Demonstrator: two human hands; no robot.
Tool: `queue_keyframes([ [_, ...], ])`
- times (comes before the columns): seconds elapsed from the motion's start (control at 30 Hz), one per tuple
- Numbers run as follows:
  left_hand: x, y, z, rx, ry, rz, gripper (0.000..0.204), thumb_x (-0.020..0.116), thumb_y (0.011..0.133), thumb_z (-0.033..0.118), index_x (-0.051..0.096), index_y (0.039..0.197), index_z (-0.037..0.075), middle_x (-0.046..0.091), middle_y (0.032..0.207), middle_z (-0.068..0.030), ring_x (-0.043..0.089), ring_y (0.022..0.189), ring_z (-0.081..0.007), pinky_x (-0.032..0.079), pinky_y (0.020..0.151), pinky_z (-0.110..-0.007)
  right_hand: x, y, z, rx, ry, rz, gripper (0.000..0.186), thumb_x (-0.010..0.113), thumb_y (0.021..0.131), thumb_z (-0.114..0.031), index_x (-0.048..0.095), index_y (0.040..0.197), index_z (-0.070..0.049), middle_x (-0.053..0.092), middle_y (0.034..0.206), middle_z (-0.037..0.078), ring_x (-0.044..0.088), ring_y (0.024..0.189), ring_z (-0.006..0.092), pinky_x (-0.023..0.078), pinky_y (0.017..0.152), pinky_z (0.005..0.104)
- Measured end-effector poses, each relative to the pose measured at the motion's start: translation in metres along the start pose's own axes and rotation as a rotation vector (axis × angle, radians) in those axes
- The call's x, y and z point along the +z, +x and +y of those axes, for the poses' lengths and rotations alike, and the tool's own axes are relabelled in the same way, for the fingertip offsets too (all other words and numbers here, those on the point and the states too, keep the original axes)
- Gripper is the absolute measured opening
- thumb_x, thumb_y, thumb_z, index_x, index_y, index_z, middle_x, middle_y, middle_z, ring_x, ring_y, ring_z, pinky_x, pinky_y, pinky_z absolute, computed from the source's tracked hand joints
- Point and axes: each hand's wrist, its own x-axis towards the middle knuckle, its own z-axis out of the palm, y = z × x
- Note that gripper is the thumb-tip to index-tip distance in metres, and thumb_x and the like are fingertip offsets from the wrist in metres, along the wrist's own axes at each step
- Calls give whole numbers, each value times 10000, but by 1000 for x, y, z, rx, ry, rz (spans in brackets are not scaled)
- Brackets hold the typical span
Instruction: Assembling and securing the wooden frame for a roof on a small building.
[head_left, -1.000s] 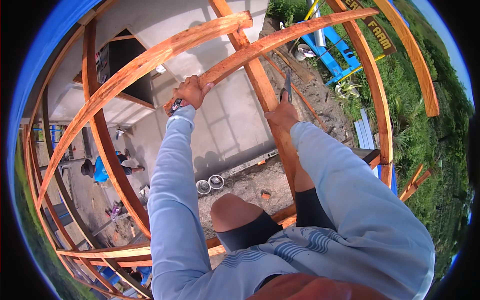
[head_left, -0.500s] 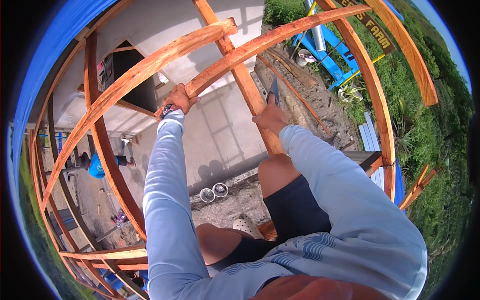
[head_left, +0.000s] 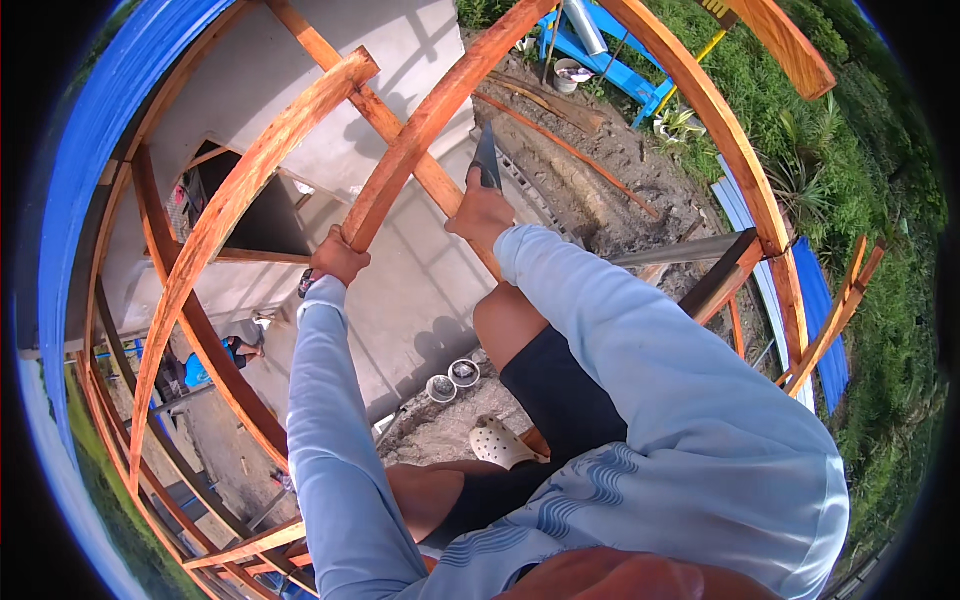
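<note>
My left hand (head_left: 340, 258) is closed around the near end of a long reddish wooden beam (head_left: 425, 125), which slants up and away to the right. That beam passes over a fixed wooden crosspiece (head_left: 436, 182). In my right hand (head_left: 482, 212) is a handsaw, its dark tapering blade (head_left: 487, 160) pointing away from me; its handle is hidden by my fingers. The right hand lies against the crosspiece, close to my bent knee (head_left: 508, 325). Another wooden beam (head_left: 240, 190) curves past my left hand, with its cut end resting near the same crosspiece.
I am high up in a timber frame. Far below are a grey wall (head_left: 400, 300), two white buckets (head_left: 463, 373) and a person in a blue shirt (head_left: 205, 368). A roof beam (head_left: 725, 140) runs at right, above grass and a blue metal frame (head_left: 610, 45).
The view has shifted, and the scene slides left. The beam in my left hand now slants more steeply away from me. Both hands keep their holds.
</note>
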Motion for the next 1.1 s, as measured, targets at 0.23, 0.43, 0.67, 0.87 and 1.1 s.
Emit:
queue_keyframes([
  [0.23, 36, -7, -15, 113, 95, 192, 679, 739, 659, 293, 402, 1213, 92, 531, 1123, -148, 542, 1019, -337, 424, 873, -434, -3, 0, 8, -40, 16, -4, 1032, 746, 610, -340, 143, 1394, -45, 532, 1104, 252, 562, 1022, 352, 477, 815, 438],
  [0.43, 32, -20, -5, 37, 136, 187, 623, 664, 766, 332, 378, 1271, 105, 498, 1193, -110, 471, 1132, -302, 354, 936, -468, -4, 7, 10, -158, 150, 83, 1093, 686, 656, -561, 101, 1407, -24, 508, 1173, 305, 535, 1070, 395, 449, 884, 421],
  [0.67, 43, -23, -13, 20, 117, 240, 659, 698, 737, 312, 372, 1274, 115, 503, 1160, -101, 476, 1128, -297, 349, 894, -494, 0, 28, -24, -200, 60, 248, 952, 678, 698, -496, 174, 1387, -74, 515, 1077, 301, 574, 961, 411, 464, 822, 457],
  [0.87, 35, -16, 4, 86, 140, 237, 634, 703, 726, 292, 388, 1247, 115, 508, 1151, -99, 490, 1109, -301, 366, 856, -507, -24, 22, -22, -117, 15, 207, 977, 648, 682, -564, 192, 1373, -46, 571, 1029, 289, 599, 921, 388, 490, 785, 437],
  [1.1, 24, -11, -15, 105, 60, 178, 577, 747, 693, 307, 419, 1120, 101, 545, 1082, -150, 573, 981, -326, 446, 828, -464, -9, 27, -24, -243, 47, 229, 870, 659, 672, -562, 299, 1285, -61, 598, 940, 235, 612, 891, 355, 495, 756, 430],
])
